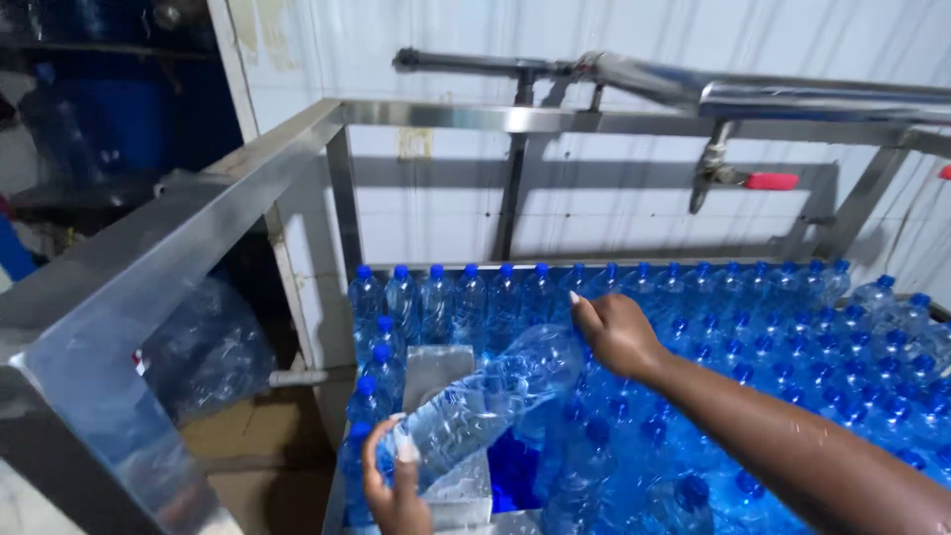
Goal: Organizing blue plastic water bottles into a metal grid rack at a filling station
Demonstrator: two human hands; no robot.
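Both my hands hold one clear plastic water bottle [485,396], which lies tilted on its side above a gap among the standing bottles. My left hand [394,485] grips its lower, near end. At the upper, far end my right hand [614,332] grips it from above. Around them stand several rows of upright water bottles with blue caps [773,337], packed tightly on a steel table. Under the held bottle a bare patch of the steel surface [436,369] shows.
A steel frame [248,188] runs along the left and back of the table. Overhead is a steel pipe [693,89] with a red-handled valve [768,181]. A white tiled wall stands behind. Left of the table, a clear bag of bottles [203,347] rests low.
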